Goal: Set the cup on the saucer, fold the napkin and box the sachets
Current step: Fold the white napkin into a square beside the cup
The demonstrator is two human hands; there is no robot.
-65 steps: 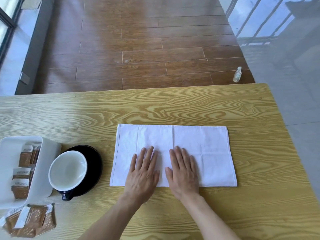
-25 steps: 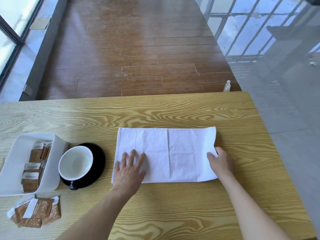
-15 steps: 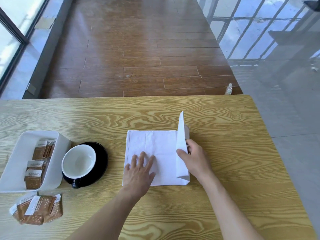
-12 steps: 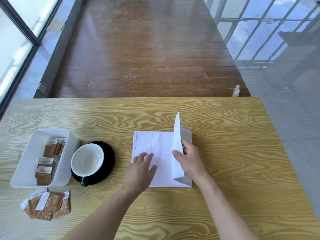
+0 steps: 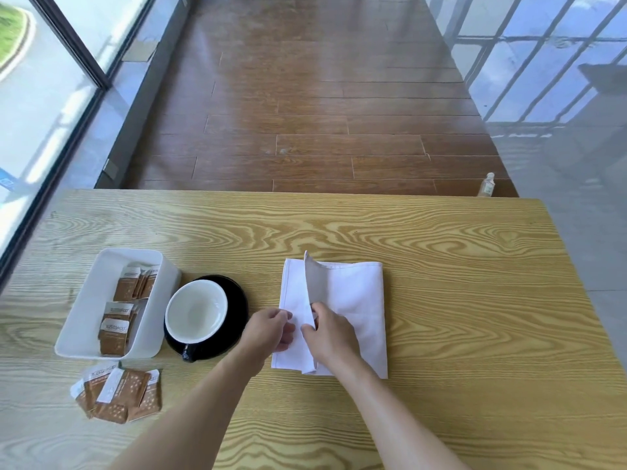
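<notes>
While the fold is still half made, the right hand [image 5: 330, 335] pinches the raised flap of the napkin [image 5: 353, 310] between thumb and fingers, the flap standing nearly upright along the cloth's left third. Left hand [image 5: 269, 329]: fingers loosely curled at the napkin's left edge, fingertips at or just over the lower layer; whether they press or nip it cannot be told.

Step in hand, by judgement: the second fold, right half carried over toward the left. Next move calls for laying the flap flat, squaring its edge to the left hem under the left hand, then smoothing the crease.

Napkin: white cloth, lying on the wooden table [image 5: 475, 300], taken as landmark for what follows.

Cup [image 5: 196, 311]: white inside, just left of the napkin, seated on the black saucer [image 5: 237, 300]; that step looks done.

Box [image 5: 91, 313]: white tray, left of the saucer and touching or nearly so; holds several brown sachets [image 5: 117, 329] standing on edge.

Loose sachets [image 5: 118, 396]: a small overlapping heap left of the napkin and nearer the person, in front of the box; not yet boxed.

Writing: white label bands on the sachets carry print, too small and blurred to read. No brand legible.

Small bottle [image 5: 487, 184]: on the floor beyond the table's far edge, right of the napkin; label unreadable.
</notes>
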